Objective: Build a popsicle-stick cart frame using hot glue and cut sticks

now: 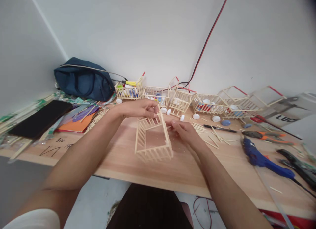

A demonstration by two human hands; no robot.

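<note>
A small open-topped basket of thin wooden sticks [153, 141] stands on the wooden table [187, 166] in front of me. My left hand [139, 109] is at its far rim, fingers closed on the top edge of the back wall. My right hand [184, 130] is at the far right corner, fingertips pinched against the rim there. Loose wooden sticks [214, 137] lie just right of my right hand.
Several finished stick baskets [180, 100] holding bottle caps line the wall. A dark blue bag [84, 79] sits at back left beside coloured paper [79, 120] and a black pad [39, 118]. A blue glue gun [264, 158], pliers [266, 135] and a red-black cable [207, 41] are on the right.
</note>
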